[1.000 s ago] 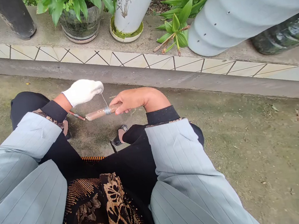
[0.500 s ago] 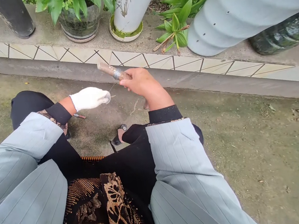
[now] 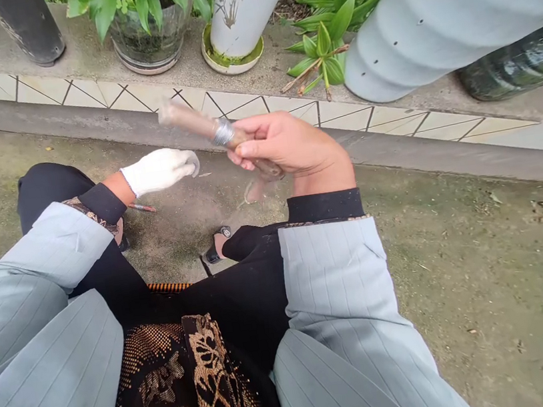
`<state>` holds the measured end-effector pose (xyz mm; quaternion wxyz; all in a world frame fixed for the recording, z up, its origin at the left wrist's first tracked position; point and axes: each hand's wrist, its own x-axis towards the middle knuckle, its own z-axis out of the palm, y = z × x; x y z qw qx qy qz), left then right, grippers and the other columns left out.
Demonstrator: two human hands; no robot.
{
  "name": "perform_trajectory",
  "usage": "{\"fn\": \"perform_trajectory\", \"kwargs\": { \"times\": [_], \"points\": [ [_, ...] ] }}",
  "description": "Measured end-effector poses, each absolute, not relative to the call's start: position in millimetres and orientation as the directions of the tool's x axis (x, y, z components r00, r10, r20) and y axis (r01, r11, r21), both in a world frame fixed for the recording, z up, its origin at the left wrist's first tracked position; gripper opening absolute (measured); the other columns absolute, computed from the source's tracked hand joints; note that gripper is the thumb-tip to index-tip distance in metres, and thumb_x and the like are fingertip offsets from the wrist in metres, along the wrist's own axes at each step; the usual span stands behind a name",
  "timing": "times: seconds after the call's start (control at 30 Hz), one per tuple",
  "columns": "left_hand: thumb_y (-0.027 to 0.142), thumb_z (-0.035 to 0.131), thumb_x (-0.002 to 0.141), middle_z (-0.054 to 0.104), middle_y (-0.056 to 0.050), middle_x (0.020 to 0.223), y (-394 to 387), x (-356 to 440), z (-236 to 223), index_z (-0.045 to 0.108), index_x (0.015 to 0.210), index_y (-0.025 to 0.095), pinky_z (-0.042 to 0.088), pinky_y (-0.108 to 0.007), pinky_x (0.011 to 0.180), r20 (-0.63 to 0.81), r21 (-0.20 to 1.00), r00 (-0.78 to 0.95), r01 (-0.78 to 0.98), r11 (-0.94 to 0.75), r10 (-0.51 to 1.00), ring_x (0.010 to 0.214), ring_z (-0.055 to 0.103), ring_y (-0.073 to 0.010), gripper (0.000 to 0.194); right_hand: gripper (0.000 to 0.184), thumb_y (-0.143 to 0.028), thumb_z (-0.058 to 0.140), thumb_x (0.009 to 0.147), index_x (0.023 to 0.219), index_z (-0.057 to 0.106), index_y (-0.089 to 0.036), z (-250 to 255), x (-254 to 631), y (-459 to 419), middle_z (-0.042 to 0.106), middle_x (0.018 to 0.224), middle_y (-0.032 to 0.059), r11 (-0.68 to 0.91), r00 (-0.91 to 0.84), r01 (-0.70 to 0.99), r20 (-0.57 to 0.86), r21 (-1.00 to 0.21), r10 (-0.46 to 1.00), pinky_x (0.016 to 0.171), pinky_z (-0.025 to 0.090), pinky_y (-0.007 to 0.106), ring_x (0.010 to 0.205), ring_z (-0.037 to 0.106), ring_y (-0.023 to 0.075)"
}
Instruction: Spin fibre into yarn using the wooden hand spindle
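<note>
My right hand (image 3: 288, 144), bare, is closed round a brown stick (image 3: 189, 121) with silvery wire (image 3: 224, 132) wound about it. The stick slants up to the left, and its far end is blurred by motion. To the left, my left hand (image 3: 156, 170) wears a white glove with grey fingertips. Its fingers are pinched together, and a thin pale tip pokes out beside them; what they hold is too small to name. Under the right hand hangs a blurred, pinkish shape (image 3: 262, 188) that I cannot identify.
A thin reddish object (image 3: 141, 208) lies on the concrete ground (image 3: 463, 271) by my left knee. Ahead runs a low tiled ledge (image 3: 238, 108). On it stand a glass pot (image 3: 148, 42) with a plant, a white vase (image 3: 244, 12) in a dish and a large ribbed grey container (image 3: 409, 29).
My right hand has moved right and turned, showing more of the stick, whose far end has swung left. The gloved left hand has shifted slightly up and left.
</note>
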<state>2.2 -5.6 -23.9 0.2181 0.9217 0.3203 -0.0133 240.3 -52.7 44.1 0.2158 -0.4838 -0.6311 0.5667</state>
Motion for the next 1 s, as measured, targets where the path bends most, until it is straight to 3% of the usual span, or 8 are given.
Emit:
{"fn": "perform_trajectory", "kwargs": {
  "times": [0.13,0.37,0.47,0.57,0.67,0.73,0.87,1.0],
  "points": [
    [0.036,0.035,0.095,0.071,-0.002,0.097,-8.4,5.7,-19.4,0.065,0.107,0.021,0.04,-0.026,0.075,-0.219,0.41,0.831,0.554,-0.725,0.512,0.084,0.063,-0.0158,0.036,0.023,-0.041,0.064,0.083,0.076,0.052,-0.023,41.6,248.3,-48.0,0.058,0.073,0.0024,-0.057,-0.057,0.191,-0.07,-0.98,0.996,0.059,0.044,0.03,0.061,0.05,0.0134],
    [0.038,0.034,0.098,0.072,-0.003,0.096,-14.3,6.5,-25.2,0.066,0.107,0.022,0.039,-0.025,0.07,-0.174,0.324,0.887,0.461,-0.826,0.427,0.079,0.063,-0.0149,0.037,0.017,-0.027,0.06,0.087,0.074,0.051,-0.02,17.2,247.2,-33.2,0.053,0.066,0.0002,-0.211,0.081,0.369,-0.195,-0.905,0.978,0.056,0.042,0.027,0.056,0.047,0.0103],
    [0.039,0.034,0.099,0.072,-0.005,0.095,-15.4,5.5,-25.0,0.067,0.108,0.02,0.039,-0.026,0.069,-0.151,0.302,0.904,0.428,-0.852,0.401,0.077,0.063,-0.0157,0.039,0.02,-0.04,0.06,0.088,0.085,0.057,-0.02,8.3,247.7,-29.9,0.056,0.066,0.0017,-0.201,0.053,0.609,-0.214,-0.767,0.975,0.062,0.044,0.03,0.065,0.054,0.0157],
    [0.037,0.034,0.099,0.072,-0.007,0.092,-15.8,3.6,-22.2,0.067,0.109,0.018,0.039,-0.027,0.068,-0.134,0.293,0.905,0.426,-0.856,0.404,0.076,0.063,-0.0163,0.04,0.024,-0.04,0.061,0.086,0.095,0.064,-0.018,0.6,242.0,-29.0,0.063,0.075,0.0065,-0.158,0.001,0.843,-0.292,-0.514,0.956,0.068,0.044,0.034,0.078,0.06,0.0223],
    [0.035,0.035,0.098,0.071,-0.007,0.093,-15.0,1.8,-16.5,0.068,0.106,0.018,0.04,-0.028,0.071,-0.112,0.298,0.882,0.47,-0.831,0.458,0.078,0.064,-0.0168,0.038,0.023,-0.034,0.064,0.084,0.099,0.067,-0.017,-3.4,229.8,-30.5,0.066,0.084,0.0096,-0.057,-0.093,0.954,-0.472,-0.295,0.876,0.073,0.043,0.035,0.086,0.061,0.0248],
    [0.034,0.036,0.097,0.071,-0.006,0.094,-13.8,0.8,-11.1,0.068,0.106,0.019,0.041,-0.028,0.073,-0.121,0.312,0.859,0.508,-0.803,0.497,0.081,0.064,-0.0171,0.036,0.023,-0.032,0.064,0.084,0.102,0.068,-0.018,-4.2,221.1,-32.4,0.067,0.087,0.0097,0.024,-0.158,0.971,-0.568,-0.236,0.808,0.073,0.042,0.034,0.086,0.062,0.0241],
    [0.03,0.039,0.095,0.071,-0.003,0.096,-8.0,-2.1,-4.8,0.067,0.107,0.02,0.043,-0.028,0.079,-0.114,0.339,0.803,0.584,-0.737,0.584,0.088,0.064,-0.018,0.032,0.024,-0.03,0.064,0.085,0.105,0.069,-0.019,-2.6,210.4,-37.6,0.068,0.083,0.0067,0.128,-0.306,0.946,-0.684,-0.299,0.662,0.068,0.042,0.031,0.074,0.061,0.0191],
    [0.029,0.038,0.096,0.071,-0.006,0.093,0.7,-3.6,-11.0,0.068,0.107,0.016,0.044,-0.029,0.08,-0.082,0.304,0.685,0.709,-0.637,0.724,0.09,0.065,-0.0208,0.034,0.026,-0.03,0.067,0.081,0.106,0.071,-0.021,8.7,214.9,-43.6,0.066,0.075,0.0008,0.051,-0.548,0.808,-0.719,-0.586,0.427,0.063,0.043,0.027,0.063,0.056,0.0123]
  ]
}}
